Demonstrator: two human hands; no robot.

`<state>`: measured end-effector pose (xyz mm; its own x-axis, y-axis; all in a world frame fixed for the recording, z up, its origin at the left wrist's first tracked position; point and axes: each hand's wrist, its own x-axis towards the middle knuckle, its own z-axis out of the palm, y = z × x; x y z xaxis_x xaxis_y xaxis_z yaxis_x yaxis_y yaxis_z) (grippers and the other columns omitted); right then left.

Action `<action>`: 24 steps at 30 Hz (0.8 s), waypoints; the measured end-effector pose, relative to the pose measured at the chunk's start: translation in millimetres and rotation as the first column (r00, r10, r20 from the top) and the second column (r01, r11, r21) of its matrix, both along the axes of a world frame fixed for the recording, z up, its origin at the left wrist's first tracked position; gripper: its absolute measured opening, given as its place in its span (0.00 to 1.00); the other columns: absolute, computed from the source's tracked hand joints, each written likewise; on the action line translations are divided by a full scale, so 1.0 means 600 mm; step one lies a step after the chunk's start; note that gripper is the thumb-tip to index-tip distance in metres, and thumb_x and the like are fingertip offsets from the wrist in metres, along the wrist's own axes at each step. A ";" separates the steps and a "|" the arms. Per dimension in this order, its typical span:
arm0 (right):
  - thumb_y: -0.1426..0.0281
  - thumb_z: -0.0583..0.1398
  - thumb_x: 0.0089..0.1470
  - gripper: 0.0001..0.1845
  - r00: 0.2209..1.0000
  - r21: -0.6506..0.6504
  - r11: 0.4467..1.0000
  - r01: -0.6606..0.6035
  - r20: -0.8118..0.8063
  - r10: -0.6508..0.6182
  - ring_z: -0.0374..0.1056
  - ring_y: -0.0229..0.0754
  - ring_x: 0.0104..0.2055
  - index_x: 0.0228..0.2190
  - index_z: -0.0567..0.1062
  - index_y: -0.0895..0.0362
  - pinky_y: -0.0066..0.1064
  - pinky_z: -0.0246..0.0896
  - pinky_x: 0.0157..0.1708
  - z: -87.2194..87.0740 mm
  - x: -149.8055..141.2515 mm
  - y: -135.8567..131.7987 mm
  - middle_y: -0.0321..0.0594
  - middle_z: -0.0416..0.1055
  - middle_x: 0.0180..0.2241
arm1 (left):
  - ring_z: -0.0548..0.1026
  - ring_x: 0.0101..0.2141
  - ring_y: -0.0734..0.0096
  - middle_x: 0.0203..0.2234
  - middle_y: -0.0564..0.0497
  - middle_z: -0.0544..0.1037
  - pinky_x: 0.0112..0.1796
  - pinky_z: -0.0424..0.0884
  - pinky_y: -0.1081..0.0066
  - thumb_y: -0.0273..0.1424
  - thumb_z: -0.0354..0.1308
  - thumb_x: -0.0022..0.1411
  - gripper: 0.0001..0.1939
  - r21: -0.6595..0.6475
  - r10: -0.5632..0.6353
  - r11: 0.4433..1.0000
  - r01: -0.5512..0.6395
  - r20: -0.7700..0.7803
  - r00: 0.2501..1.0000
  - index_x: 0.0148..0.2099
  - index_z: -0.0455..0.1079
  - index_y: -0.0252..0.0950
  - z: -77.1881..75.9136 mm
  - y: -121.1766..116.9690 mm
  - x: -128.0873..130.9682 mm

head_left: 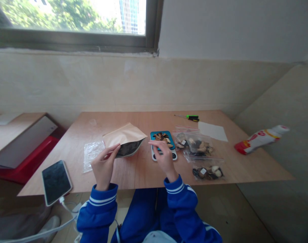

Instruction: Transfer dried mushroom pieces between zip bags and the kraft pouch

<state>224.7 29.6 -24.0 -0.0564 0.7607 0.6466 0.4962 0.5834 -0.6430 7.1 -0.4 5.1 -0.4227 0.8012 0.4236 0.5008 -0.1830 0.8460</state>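
My left hand [103, 165] pinches the open mouth of the kraft pouch [125, 140], which lies on the plywood table [144, 170]. My right hand [164, 155] hovers with fingers loosely curled over the small scale [163, 143] holding dried pieces [162, 136]. I'd keep the mouth wide and move pieces gently.

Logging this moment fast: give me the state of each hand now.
Left hand: closed, pinching the edge of the paper pouch.
Right hand: fingers bent over the small scale; a grip cannot be told.
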 end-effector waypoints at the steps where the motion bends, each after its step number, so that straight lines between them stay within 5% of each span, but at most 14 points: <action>1: 0.73 0.50 0.61 0.15 0.993 -0.007 0.994 0.108 0.043 -0.108 0.68 0.43 0.47 0.41 0.76 0.54 0.40 0.62 0.50 -0.012 0.031 0.005 0.43 0.75 0.42 | 0.77 0.31 0.70 0.33 0.54 0.81 0.34 0.74 0.71 0.38 0.63 0.53 0.10 -0.004 -0.021 1.000 0.021 -0.012 1.000 0.37 0.78 0.41 -0.004 0.001 -0.004; 5: 0.73 0.49 0.59 0.18 0.847 -0.014 0.911 0.413 0.374 -0.378 0.59 0.52 0.57 0.46 0.74 0.60 0.50 0.55 0.56 -0.074 0.149 0.031 0.52 0.68 0.53 | 0.78 0.37 0.67 0.35 0.53 0.81 0.40 0.73 0.68 0.39 0.61 0.55 0.10 -0.024 -0.132 0.991 0.130 -0.091 0.987 0.38 0.78 0.42 -0.030 0.007 -0.015; 10: 0.70 0.49 0.59 0.20 0.715 -0.018 0.893 0.449 0.607 -0.347 0.50 0.56 0.63 0.50 0.72 0.59 0.54 0.50 0.58 -0.120 0.232 0.051 0.51 0.59 0.60 | 0.77 0.38 0.66 0.36 0.54 0.81 0.41 0.71 0.67 0.40 0.59 0.57 0.11 -0.064 -0.162 0.986 0.152 -0.175 0.971 0.39 0.77 0.43 -0.064 0.013 -0.014; 18: 0.71 0.49 0.58 0.21 0.722 -0.042 0.903 0.427 0.618 -0.312 0.54 0.55 0.61 0.49 0.72 0.62 0.51 0.52 0.57 -0.117 0.274 0.109 0.55 0.60 0.59 | 0.77 0.36 0.67 0.37 0.53 0.80 0.40 0.72 0.68 0.42 0.55 0.59 0.13 -0.142 -0.200 0.975 0.170 -0.231 0.952 0.39 0.76 0.42 -0.113 0.030 -0.012; 24: 0.68 0.49 0.59 0.20 0.813 -0.059 0.929 0.365 0.506 -0.287 0.53 0.54 0.61 0.49 0.71 0.62 0.51 0.50 0.59 -0.098 0.219 0.097 0.56 0.60 0.58 | 0.76 0.43 0.63 0.42 0.48 0.78 0.44 0.72 0.65 0.43 0.52 0.60 0.17 -0.212 -0.282 0.948 0.239 -0.201 0.938 0.42 0.75 0.39 -0.131 0.035 -0.014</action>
